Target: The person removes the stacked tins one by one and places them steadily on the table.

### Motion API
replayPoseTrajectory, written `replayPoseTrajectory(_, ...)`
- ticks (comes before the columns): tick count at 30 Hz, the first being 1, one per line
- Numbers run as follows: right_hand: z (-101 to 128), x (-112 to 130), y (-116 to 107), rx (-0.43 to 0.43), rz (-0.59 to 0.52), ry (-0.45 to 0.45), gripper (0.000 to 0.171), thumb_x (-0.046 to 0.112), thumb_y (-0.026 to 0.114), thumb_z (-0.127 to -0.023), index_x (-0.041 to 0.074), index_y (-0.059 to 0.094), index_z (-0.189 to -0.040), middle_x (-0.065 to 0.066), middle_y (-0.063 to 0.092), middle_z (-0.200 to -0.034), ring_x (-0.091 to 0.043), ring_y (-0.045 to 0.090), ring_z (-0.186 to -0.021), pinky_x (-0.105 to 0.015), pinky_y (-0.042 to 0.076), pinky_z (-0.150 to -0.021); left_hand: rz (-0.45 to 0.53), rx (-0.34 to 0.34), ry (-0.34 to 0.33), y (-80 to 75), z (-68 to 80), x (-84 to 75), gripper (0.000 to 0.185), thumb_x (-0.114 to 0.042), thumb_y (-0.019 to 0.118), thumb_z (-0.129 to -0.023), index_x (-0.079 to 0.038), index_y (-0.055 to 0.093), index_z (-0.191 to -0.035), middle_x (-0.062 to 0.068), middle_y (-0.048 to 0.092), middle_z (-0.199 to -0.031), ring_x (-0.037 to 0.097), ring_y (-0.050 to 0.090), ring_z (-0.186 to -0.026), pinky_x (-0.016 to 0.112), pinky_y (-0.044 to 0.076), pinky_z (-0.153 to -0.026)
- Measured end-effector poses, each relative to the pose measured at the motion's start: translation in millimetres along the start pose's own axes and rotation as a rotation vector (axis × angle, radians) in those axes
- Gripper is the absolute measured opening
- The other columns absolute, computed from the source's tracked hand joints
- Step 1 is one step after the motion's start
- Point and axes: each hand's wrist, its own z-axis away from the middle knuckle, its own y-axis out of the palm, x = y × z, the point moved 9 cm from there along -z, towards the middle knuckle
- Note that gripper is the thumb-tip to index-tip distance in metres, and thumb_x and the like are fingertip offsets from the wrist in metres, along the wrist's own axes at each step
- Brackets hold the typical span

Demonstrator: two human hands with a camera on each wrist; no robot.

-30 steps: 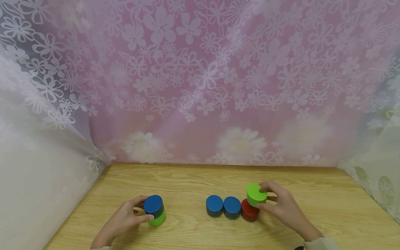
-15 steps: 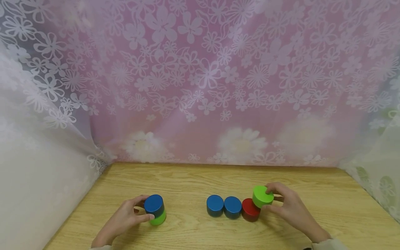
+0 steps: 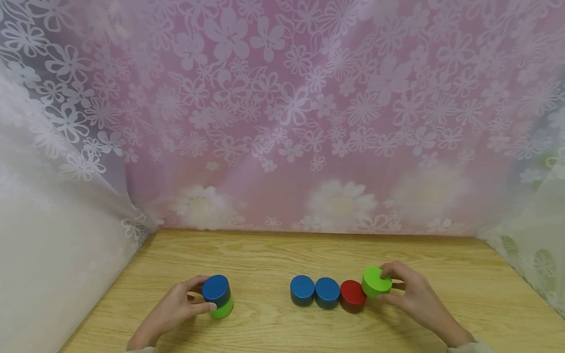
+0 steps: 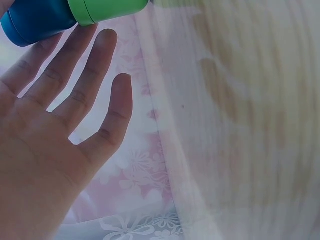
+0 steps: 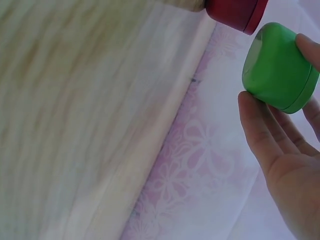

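Observation:
My right hand (image 3: 389,284) grips a green cylinder (image 3: 376,281) between thumb and fingers, tilted and lifted a little, just right of a red cylinder (image 3: 352,295). In the right wrist view the green cylinder (image 5: 277,67) sits between my thumb (image 5: 260,130) and a fingertip, below the red cylinder (image 5: 235,12). Two blue cylinders (image 3: 302,290) (image 3: 327,292) stand in a row left of the red one. My left hand (image 3: 196,296) holds a blue cylinder (image 3: 216,288) stacked on a green one (image 3: 223,310). The left wrist view shows my fingers (image 4: 75,100) reaching that blue cylinder (image 4: 35,20) and green cylinder (image 4: 107,9).
The wooden table (image 3: 265,255) is closed in by a pink flowered curtain (image 3: 282,122) at the back and white lace curtains (image 3: 53,206) at both sides.
My right hand has carried the green cylinder from above the red one to the right and down beside it. The left hand and its stack have stayed still.

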Motion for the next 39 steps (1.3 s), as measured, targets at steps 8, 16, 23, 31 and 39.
replayPoseTrajectory(8,4.3,-6.9,-1.8,0.022,0.012,0.049,0.048,-0.007,0.092,-0.062,0.008,0.061,-0.097,-0.012,0.067,-0.107,0.001,0.06,-0.094,-0.026,0.058,-0.072,-0.003,0.0,0.007,-0.2,0.3,-1.5,0.055,-0.021,0.082,-0.088,0.004,0.061,-0.132,0.007,0.069,-0.113,0.026,0.062,-0.099,0.041,0.053,-0.079)
replayPoseTrajectory(16,9.8,-16.0,2.0,0.081,-0.012,0.083,0.045,-0.005,0.091,-0.066,0.009,0.061,-0.097,-0.011,0.066,-0.108,-0.001,0.061,-0.092,-0.024,0.057,-0.072,-0.006,0.001,0.004,-0.1,1.3,-3.0,0.057,-0.021,0.082,-0.087,0.006,0.06,-0.132,0.008,0.069,-0.113,0.026,0.062,-0.098,0.042,0.053,-0.079)
replayPoseTrajectory(23,13.2,-23.7,8.6,0.168,-0.033,0.152,0.042,-0.003,0.089,-0.07,0.007,0.06,-0.099,-0.012,0.063,-0.109,-0.006,0.063,-0.096,-0.034,0.059,-0.074,-0.008,-0.005,-0.003,-0.2,1.3,-3.4,0.057,-0.021,0.082,-0.087,0.007,0.059,-0.132,0.008,0.069,-0.112,0.027,0.061,-0.099,0.046,0.054,-0.081)
replayPoseTrajectory(31,16.0,-30.0,18.2,0.287,-0.066,0.231,0.041,-0.002,0.087,-0.072,0.004,0.057,-0.099,-0.02,0.062,-0.111,-0.046,0.066,-0.098,-0.04,0.06,-0.076,-0.011,-0.006,-0.002,-0.5,1.2,-4.2,0.057,-0.021,0.082,-0.087,0.007,0.059,-0.132,0.008,0.069,-0.112,0.027,0.061,-0.099,0.043,0.053,-0.08)
replayPoseTrajectory(39,15.3,-28.7,21.1,0.325,-0.026,0.215,0.043,-0.004,0.089,-0.07,0.004,0.057,-0.097,-0.016,0.062,-0.108,-0.046,0.066,-0.097,-0.043,0.059,-0.077,-0.004,-0.004,0.001,-0.5,1.2,-3.6,0.057,-0.021,0.082,-0.087,0.007,0.059,-0.132,0.008,0.069,-0.113,0.027,0.061,-0.099,0.043,0.053,-0.08)
